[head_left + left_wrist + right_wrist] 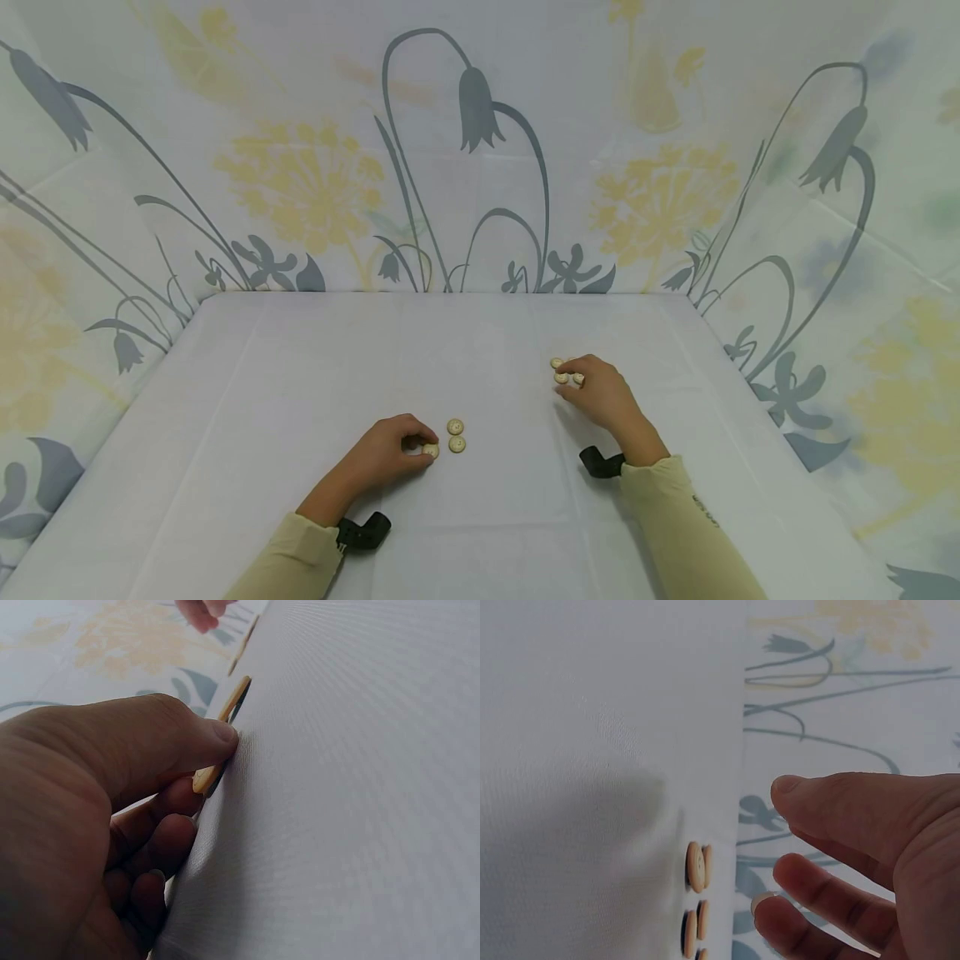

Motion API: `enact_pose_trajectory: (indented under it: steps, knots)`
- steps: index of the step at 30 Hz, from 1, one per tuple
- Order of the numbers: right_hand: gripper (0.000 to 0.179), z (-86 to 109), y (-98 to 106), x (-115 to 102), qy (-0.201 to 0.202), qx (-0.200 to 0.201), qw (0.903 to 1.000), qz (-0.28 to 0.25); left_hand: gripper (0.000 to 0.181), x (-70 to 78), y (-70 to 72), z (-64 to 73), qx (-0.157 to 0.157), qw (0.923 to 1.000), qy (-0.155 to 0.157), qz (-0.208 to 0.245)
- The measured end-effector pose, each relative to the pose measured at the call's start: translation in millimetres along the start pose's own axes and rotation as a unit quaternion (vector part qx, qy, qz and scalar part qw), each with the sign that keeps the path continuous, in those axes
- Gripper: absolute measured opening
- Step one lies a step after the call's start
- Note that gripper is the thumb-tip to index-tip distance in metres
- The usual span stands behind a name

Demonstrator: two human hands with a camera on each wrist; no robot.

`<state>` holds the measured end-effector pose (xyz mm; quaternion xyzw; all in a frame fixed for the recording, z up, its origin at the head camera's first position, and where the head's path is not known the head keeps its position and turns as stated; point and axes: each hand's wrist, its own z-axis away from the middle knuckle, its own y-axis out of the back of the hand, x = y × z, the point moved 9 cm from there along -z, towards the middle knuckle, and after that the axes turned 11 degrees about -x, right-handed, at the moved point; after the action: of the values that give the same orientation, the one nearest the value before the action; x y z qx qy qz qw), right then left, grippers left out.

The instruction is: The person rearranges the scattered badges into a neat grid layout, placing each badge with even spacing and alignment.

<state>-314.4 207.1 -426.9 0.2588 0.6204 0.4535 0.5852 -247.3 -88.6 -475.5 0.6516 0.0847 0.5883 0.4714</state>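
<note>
My left hand [378, 457] pinches a round, pale wooden button [431, 451] between thumb and fingers, at table level. In the left wrist view the edge of that button [202, 780] shows below the thumb. Just right of it, two more buttons [457, 444] lie one behind the other. Farther back on the right, my right hand [606, 398] hovers over a small cluster of buttons [561, 378], partly hiding them. The right wrist view shows its thumb and fingers [821, 889] spread apart with nothing between them, beside several buttons [696, 867].
A white cloth [315, 358] covers the table. Behind and at the sides hangs a flower-printed curtain [465, 208], meeting the table at its back edge. Each wrist wears a black camera [365, 532].
</note>
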Motion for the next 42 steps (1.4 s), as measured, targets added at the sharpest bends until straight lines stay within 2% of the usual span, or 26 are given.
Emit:
enact_pose_trajectory:
  steps: [15, 28, 35, 42]
  knots:
    - [0.031, 5.9, -18, -44, 0.067, -0.021, 0.9973, 0.022, 0.017, 3.5, 1.5, 1.5, -0.002, 1.0, -0.006, 0.007]
    - [0.028, 13.0, -35, -72, 0.081, -0.033, 0.9957, 0.03, 0.017, 3.0, 1.5, 1.5, 0.002, 0.9999, -0.01, -0.002]
    - [0.027, 16.9, -46, -85, 0.084, -0.054, 0.9946, 0.029, 0.017, 3.0, 1.3, 1.6, 0.001, 0.9999, -0.012, -0.001]
    - [0.026, 23.2, -53, -102, 0.116, -0.058, 0.9908, 0.04, 0.017, 1.3, 0.9, 0.2, 0.003, 1.0, -0.005, -0.004]
